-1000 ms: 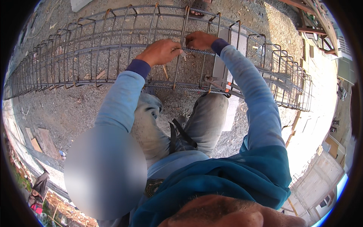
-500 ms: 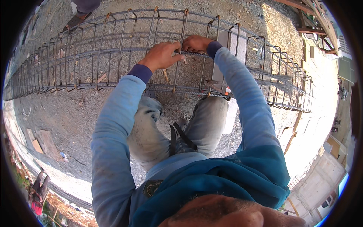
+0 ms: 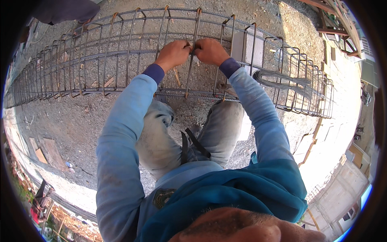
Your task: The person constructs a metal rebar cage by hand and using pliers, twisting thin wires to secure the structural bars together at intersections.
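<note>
Across the space in front of me lies a long steel rebar cage [image 3: 166,9] of lengthwise bars and square stirrups. Both hands meet at one stirrup [image 3: 189,76] near its middle. My left hand [image 3: 174,54] is closed in a pinch on the stirrup's left side. Close against its right side, my right hand [image 3: 211,51] is closed too, fingers curled in. Whatever is between the fingertips is too small or hidden to name. A bundle of thin grey wire [image 3: 278,79] rests on the cage right of my right sleeve. Beside that sleeve, a hand tool [image 3: 228,88] shows partly on the near bar.
A pale block [image 3: 253,48] stands behind the cage's right part. Gravel ground [image 3: 96,117] surrounds the cage, with flat boards [image 3: 52,152] at left. Another person's dark trouser leg [image 3: 68,11] is beyond the cage at far left. Timber framing [image 3: 334,30] rises at far right.
My right hand has turned and drawn back slightly toward me, its fingers now meeting the left hand's at the stirrup. My left hand has risen a little. The other person's leg has come further into view.
</note>
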A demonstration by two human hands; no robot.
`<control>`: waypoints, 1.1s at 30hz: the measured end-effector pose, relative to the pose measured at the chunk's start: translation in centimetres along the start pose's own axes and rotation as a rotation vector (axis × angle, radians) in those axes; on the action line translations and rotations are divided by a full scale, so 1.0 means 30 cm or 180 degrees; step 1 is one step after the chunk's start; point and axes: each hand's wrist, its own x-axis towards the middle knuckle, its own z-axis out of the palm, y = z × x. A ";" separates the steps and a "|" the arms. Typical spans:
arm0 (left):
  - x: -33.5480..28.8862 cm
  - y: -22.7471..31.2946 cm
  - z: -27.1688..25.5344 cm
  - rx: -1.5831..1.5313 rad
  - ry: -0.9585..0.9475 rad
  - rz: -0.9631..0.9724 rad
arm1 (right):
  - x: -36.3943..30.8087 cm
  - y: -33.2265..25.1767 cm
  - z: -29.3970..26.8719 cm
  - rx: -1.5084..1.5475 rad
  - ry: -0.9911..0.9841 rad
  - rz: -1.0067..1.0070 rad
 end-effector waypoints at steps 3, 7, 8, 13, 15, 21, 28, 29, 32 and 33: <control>0.021 0.005 -0.002 0.0001 -0.0135 -0.0192 | -0.036 -0.024 0.011 0.0120 0.0251 0.0275; 0.014 0.021 -0.016 -0.0124 -0.0237 -0.0335 | -0.041 -0.044 -0.010 0.0202 0.0049 0.0596; 0.013 0.017 -0.017 -0.0118 -0.0236 -0.0336 | -0.051 -0.052 -0.021 0.0746 -0.0022 0.0815; 0.015 0.006 -0.012 -0.0075 -0.0157 -0.0172 | -0.062 -0.047 -0.136 0.2437 -0.0758 0.1223; 0.018 0.006 -0.012 -0.0057 -0.0131 -0.0136 | -0.042 -0.003 -0.127 0.2737 -0.1085 0.1882; 0.011 0.005 -0.019 -0.0134 -0.0163 -0.0117 | -0.055 0.001 -0.104 0.2385 -0.0862 0.1530; 0.018 -0.016 -0.014 -0.0382 -0.0198 0.0028 | -0.030 0.005 0.005 0.1774 -0.0088 0.0993; 0.020 -0.017 -0.015 -0.0385 -0.0193 0.0032 | -0.033 0.007 0.018 0.1978 0.0056 0.1052; 0.019 -0.032 -0.012 -0.0421 -0.0247 0.0148 | -0.054 -0.028 0.048 0.2078 0.0487 0.1168; 0.015 -0.025 -0.014 -0.0338 -0.0185 0.0110 | -0.066 -0.038 0.059 0.1983 0.0795 0.1240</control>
